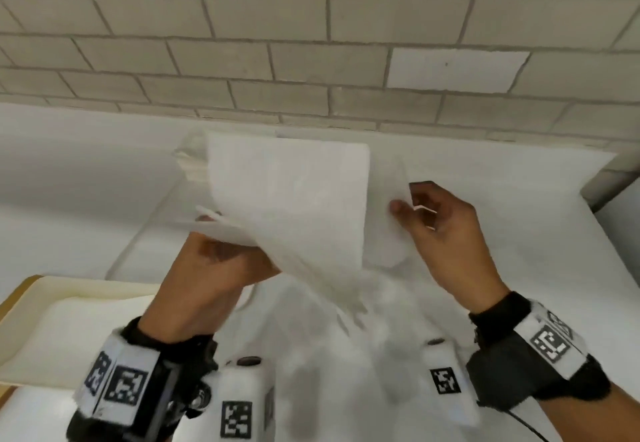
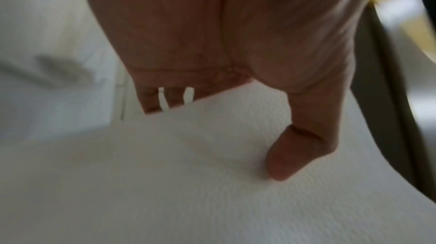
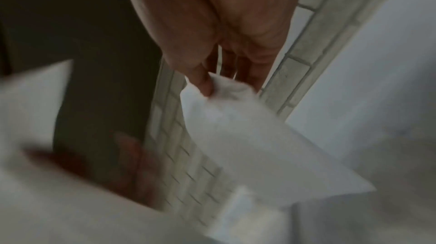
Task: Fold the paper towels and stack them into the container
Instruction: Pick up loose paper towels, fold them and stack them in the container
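Aloft, left hand (image 1: 221,268) and right hand (image 1: 446,237) each pinch the paper towel (image 1: 294,206).

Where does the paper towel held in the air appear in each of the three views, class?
Head: paper towel at centre, between left hand and right hand.
Left wrist: it fills the lower half, under the thumb.
Right wrist: its corner is pinched at centre.
Shared landmark: the brick wall, also in the right wrist view; not clearly seen from the left wrist.
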`<state>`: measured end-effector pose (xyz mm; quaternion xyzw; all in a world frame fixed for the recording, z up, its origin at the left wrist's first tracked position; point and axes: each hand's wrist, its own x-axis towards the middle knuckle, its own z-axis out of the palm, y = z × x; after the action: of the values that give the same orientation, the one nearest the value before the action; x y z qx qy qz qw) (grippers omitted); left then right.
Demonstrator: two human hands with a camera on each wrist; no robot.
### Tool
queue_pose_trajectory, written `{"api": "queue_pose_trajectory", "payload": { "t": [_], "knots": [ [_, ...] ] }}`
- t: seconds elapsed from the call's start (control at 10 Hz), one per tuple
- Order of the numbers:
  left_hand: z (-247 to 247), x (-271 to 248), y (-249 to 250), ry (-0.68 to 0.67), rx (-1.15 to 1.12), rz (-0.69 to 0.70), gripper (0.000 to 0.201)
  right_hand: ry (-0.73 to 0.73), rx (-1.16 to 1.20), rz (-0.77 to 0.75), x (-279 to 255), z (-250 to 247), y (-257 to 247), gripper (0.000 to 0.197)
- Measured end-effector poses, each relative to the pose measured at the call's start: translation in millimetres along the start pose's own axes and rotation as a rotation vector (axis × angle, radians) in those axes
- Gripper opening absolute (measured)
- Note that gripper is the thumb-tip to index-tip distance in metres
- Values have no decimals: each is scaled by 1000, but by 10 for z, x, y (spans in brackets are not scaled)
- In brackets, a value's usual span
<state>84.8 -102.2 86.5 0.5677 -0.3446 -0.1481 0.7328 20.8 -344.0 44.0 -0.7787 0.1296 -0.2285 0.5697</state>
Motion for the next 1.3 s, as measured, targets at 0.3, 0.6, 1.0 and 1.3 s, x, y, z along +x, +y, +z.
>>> {"api": "queue_pose_trajectory", "payload": {
  "t": [0.3,0.6,1.0,1.3],
  "knots": [
    [132,119,-423,224,290,-245,23,-216,452,368,-58,110,-134,45],
    [-120,-44,-172,282,649,-80,36,-491,-985,-12,-32,290,1084,32],
    [-71,-90,-384,-14,-277,-170,40,-229,586,306,-142,-186,60,10],
    [-5,-93,15,-200,218,-191,22,-250,552,568,-252,-246,-131,19]
  ]
}}
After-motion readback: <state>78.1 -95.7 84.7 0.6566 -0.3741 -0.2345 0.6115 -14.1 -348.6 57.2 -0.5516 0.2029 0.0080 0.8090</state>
